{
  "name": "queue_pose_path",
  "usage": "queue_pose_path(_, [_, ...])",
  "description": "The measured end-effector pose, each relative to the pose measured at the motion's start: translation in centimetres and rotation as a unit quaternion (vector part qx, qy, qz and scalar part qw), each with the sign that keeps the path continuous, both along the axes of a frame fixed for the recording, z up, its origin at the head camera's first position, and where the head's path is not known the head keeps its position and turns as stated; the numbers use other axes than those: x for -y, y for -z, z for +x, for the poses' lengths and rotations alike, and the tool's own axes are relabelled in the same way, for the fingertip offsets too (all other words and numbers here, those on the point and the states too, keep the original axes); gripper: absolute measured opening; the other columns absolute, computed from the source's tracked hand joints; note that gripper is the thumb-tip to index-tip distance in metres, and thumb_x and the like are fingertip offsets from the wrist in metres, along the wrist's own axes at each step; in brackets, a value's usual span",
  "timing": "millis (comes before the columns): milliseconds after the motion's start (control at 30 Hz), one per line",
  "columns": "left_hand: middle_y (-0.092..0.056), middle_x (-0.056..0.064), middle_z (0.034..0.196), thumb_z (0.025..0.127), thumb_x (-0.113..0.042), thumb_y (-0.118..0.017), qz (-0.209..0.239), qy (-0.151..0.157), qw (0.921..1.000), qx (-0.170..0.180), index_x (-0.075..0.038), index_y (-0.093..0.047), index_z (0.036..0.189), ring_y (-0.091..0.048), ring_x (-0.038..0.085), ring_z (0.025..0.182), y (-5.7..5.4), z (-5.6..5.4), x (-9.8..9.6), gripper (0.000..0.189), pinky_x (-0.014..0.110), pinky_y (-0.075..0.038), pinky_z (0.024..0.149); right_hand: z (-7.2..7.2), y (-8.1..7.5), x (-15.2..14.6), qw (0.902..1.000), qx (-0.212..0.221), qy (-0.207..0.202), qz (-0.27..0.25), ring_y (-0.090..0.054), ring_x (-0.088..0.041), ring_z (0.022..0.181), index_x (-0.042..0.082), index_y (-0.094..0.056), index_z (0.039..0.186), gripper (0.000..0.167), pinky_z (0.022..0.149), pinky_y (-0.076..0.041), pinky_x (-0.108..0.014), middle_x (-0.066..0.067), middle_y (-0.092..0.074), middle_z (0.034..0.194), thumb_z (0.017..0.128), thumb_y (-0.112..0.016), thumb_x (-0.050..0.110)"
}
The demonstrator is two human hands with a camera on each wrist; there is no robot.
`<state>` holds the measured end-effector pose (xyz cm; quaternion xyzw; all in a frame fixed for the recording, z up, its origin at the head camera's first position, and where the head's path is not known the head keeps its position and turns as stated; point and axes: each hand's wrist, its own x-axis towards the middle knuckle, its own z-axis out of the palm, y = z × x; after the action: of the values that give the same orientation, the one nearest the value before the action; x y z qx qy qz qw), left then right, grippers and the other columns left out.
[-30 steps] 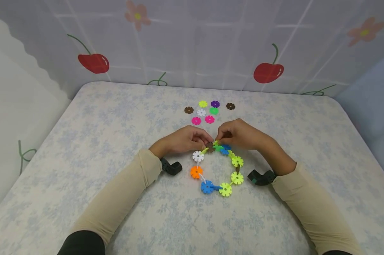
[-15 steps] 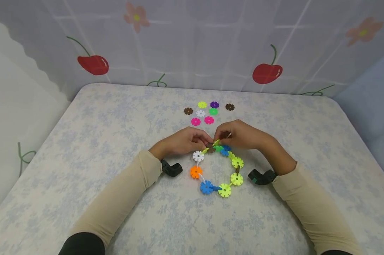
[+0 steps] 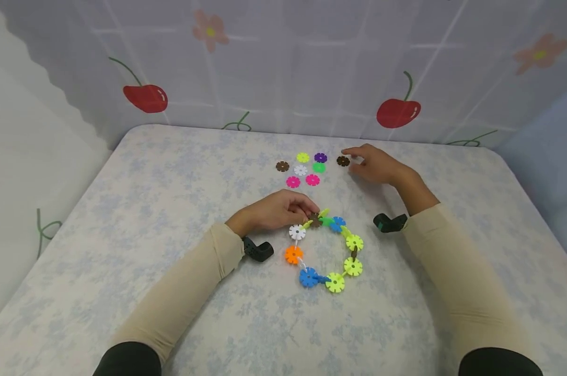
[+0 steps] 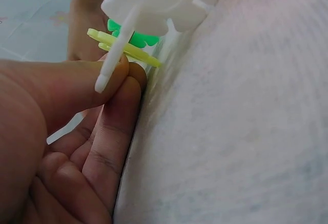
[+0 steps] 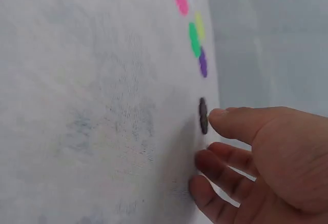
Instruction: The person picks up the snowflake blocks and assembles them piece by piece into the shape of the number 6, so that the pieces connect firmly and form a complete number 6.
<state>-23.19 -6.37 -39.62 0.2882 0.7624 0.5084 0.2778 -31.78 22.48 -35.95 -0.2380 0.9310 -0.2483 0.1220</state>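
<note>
A chain of notched plastic discs forms a ring on the table; its parts include a white disc (image 3: 297,232), an orange disc (image 3: 293,255), a blue disc (image 3: 308,277) and several yellow-green discs (image 3: 354,243). At the ring's far side my left hand (image 3: 283,210) pinches a brown disc (image 3: 315,220). The left wrist view shows thumb and fingertips pressed together behind a white disc (image 4: 154,1), hiding the brown one. Farther back, my right hand (image 3: 374,164) is over the table with thumb and fingers apart beside a loose dark brown disc (image 3: 343,161).
Loose discs lie in a cluster behind the ring: brown (image 3: 282,166), yellow (image 3: 303,157), purple (image 3: 320,157), green (image 3: 319,167), white (image 3: 300,170) and pink (image 3: 293,181). A flowered cloth covers the table (image 3: 208,172). Behind its back edge hangs a cherry-printed curtain (image 3: 283,68).
My right hand has left the ring's far side and moved back and right to the loose dark brown disc. My left hand keeps its hold on the ring's brown disc.
</note>
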Motion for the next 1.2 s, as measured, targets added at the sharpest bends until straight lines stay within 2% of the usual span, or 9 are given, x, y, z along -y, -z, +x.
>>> queue_pose_path(100, [-0.068,0.005,0.113,0.100,0.001,-0.062,0.005,0.010,0.9999,-0.006,-0.003,-0.068,0.126,-0.063,0.020,0.100,0.0,0.0,0.2,0.027,0.030,-0.052,0.091,-1.2,0.5,0.4,0.9997,-0.015,0.004,0.020,-0.047,-0.042,0.117,-0.002,-0.051,0.146,0.046,0.097,-0.042,-0.055,-0.029,-0.049,0.127,0.101,-0.059,0.005])
queue_pose_path(233, [-0.068,0.005,0.114,0.100,0.000,-0.061,0.008,0.022,0.9997,-0.011,-0.003,-0.068,0.126,-0.063,0.021,0.099,-0.1,0.0,0.3,0.027,0.031,-0.051,0.092,-1.6,0.7,1.0,0.9994,-0.014,0.021,0.023,-0.050,-0.039,0.110,-0.001,-0.064,0.130,0.033,0.093,-0.044,-0.053,-0.026,-0.056,0.118,0.098,-0.064,0.003])
queue_pose_path(400, [-0.069,0.001,0.112,0.101,-0.005,-0.061,-0.002,0.013,0.9996,-0.025,-0.007,-0.070,0.123,-0.061,0.020,0.098,-0.4,-0.1,0.3,0.024,0.030,-0.050,0.091,-0.3,0.2,0.8,0.9986,0.020,0.049,-0.003,-0.056,-0.034,0.105,0.002,-0.066,0.115,0.019,0.091,-0.047,-0.050,-0.018,-0.063,0.112,0.096,-0.068,0.004])
queue_pose_path(567, [-0.069,0.003,0.107,0.100,-0.006,-0.061,0.002,0.010,0.9996,-0.027,-0.008,-0.070,0.122,-0.060,0.020,0.095,-0.1,-0.2,0.2,0.024,0.031,-0.051,0.088,1.8,0.5,0.2,0.9943,0.071,0.061,-0.053,-0.060,-0.027,0.094,0.003,-0.068,0.106,0.009,0.081,-0.050,-0.038,-0.011,-0.068,0.103,0.099,-0.066,0.007])
queue_pose_path(700, [-0.068,0.004,0.106,0.099,-0.003,-0.061,0.009,0.009,0.9996,-0.024,-0.006,-0.069,0.123,-0.060,0.020,0.094,0.1,-0.1,0.2,0.026,0.030,-0.051,0.086,3.1,1.0,0.1,0.9833,0.134,0.056,-0.109,-0.062,-0.025,0.088,0.000,-0.068,0.105,0.011,0.077,-0.053,-0.032,-0.012,-0.069,0.100,0.099,-0.067,0.010])
queue_pose_path(933, [-0.067,0.004,0.108,0.099,-0.004,-0.062,0.008,0.000,0.9998,-0.017,-0.005,-0.068,0.125,-0.062,0.020,0.098,0.3,0.0,0.1,0.026,0.030,-0.051,0.090,4.6,1.7,0.5,0.9482,0.249,0.032,-0.194,-0.064,-0.023,0.081,-0.005,-0.065,0.105,0.019,0.076,-0.055,-0.034,-0.014,-0.066,0.095,0.098,-0.068,0.013])
queue_pose_path(1067, [-0.067,0.005,0.109,0.099,-0.003,-0.062,0.013,-0.001,0.9999,-0.011,-0.004,-0.067,0.126,-0.063,0.020,0.099,0.3,-0.1,0.1,0.027,0.031,-0.051,0.091,5.0,1.9,0.7,0.9394,0.272,0.027,-0.206,-0.064,-0.022,0.080,-0.006,-0.065,0.106,0.020,0.077,-0.056,-0.034,-0.014,-0.066,0.094,0.099,-0.068,0.013])
queue_pose_path(1200, [-0.068,0.006,0.109,0.099,-0.002,-0.061,0.019,-0.001,0.9998,-0.007,-0.004,-0.067,0.127,-0.063,0.020,0.099,0.2,-0.1,0.2,0.028,0.031,-0.051,0.091,5.1,1.8,0.9,0.9389,0.270,0.027,-0.211,-0.063,-0.022,0.077,-0.006,-0.065,0.104,0.018,0.074,-0.056,-0.033,-0.014,-0.065,0.091,0.099,-0.067,0.011])
